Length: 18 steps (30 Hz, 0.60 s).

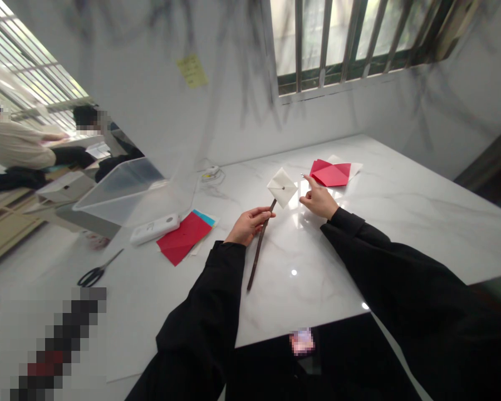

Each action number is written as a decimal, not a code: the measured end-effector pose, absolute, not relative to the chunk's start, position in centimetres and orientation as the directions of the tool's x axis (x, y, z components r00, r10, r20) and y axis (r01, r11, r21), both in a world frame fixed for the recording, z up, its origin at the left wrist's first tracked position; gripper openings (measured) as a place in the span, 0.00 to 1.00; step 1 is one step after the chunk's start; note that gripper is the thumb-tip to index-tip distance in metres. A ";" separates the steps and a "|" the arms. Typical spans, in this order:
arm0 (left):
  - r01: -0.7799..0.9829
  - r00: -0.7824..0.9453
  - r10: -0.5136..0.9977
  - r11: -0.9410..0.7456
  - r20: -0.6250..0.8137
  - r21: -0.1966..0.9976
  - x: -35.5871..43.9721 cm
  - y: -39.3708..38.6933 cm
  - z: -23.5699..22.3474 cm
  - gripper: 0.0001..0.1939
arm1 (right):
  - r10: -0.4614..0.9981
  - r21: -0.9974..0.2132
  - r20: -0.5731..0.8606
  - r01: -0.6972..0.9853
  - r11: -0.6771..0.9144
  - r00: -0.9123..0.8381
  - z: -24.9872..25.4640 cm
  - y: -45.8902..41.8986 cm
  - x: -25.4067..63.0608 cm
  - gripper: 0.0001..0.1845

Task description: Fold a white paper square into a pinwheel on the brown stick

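Observation:
My left hand (247, 224) grips a thin dark stick (256, 255) that slants up over the white marble table (401, 223). A folded white paper square (282, 187) is pinned to the stick's top end. My right hand (317, 199) hovers just right of the white paper, index finger stretched out, holding nothing that I can see. Folded red paper (330, 174) lies on a white sheet beyond my right hand.
Left of my hands lie red and blue paper sheets (184, 236), a white oblong device (155, 228) and black scissors (96, 273). A clear plastic bin (129, 192) stands at the back left. Other people sit at a far desk on the left.

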<state>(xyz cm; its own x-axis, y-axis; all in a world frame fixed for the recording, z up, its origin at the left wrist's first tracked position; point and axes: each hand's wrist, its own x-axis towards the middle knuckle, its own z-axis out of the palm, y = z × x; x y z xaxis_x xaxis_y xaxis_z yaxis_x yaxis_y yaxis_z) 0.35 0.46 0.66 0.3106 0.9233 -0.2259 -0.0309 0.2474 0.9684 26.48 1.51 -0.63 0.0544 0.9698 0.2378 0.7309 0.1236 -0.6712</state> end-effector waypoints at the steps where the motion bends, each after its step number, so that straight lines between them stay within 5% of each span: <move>1: -0.022 0.319 0.920 0.246 -0.226 0.969 0.4 0.4 0.7 0.27 | 0.964 -0.669 0.258 0.730 0.137 0.055 -0.5 1.5 26.5 0.47; 3: -0.010 0.334 0.916 0.238 -0.221 0.971 0.5 0.3 0.7 0.27 | 0.961 -0.644 0.272 0.752 0.142 0.051 -0.3 1.4 26.6 0.42; 7: -0.024 0.323 0.923 0.230 -0.210 0.973 0.6 0.3 0.7 0.27 | 0.995 -0.509 0.064 0.855 0.100 -0.078 -0.3 1.4 27.0 0.15; 12: -0.042 0.312 0.926 0.239 -0.214 0.970 0.5 0.4 0.8 0.27 | 0.992 -0.428 -0.020 0.898 0.104 -0.124 -0.9 1.6 27.0 0.12; 18: -0.051 0.300 0.929 0.244 -0.218 0.968 0.6 0.4 0.7 0.26 | 0.999 -0.503 0.011 0.863 0.044 -0.044 -1.0 1.5 27.0 0.12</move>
